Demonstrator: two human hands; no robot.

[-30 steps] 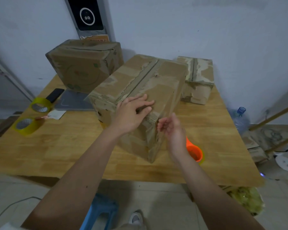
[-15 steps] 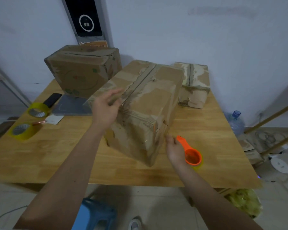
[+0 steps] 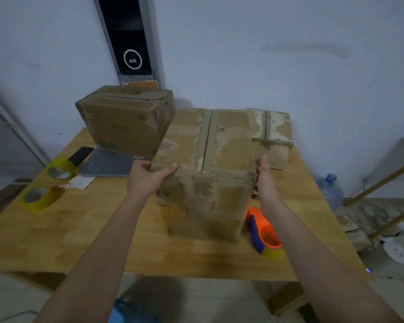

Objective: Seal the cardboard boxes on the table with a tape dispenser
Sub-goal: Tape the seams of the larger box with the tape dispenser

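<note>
Cardboard box [image 3: 208,173] between grips: left hand [image 3: 147,177] clasping corner, right hand [image 3: 265,183] flat against side. Orange dispenser [image 3: 264,231] just below right grip. Square seam forward, steady before taping.

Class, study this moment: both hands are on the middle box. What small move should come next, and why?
Probably the right hand should drop to the tape dispenser lying beside it. The middle box now sits square, its top seam facing up, and the left hand grips its corner to steady it.

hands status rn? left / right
Left hand: grips the middle cardboard box at its near left corner.
Right hand: open, flat against the box's right side.
</note>
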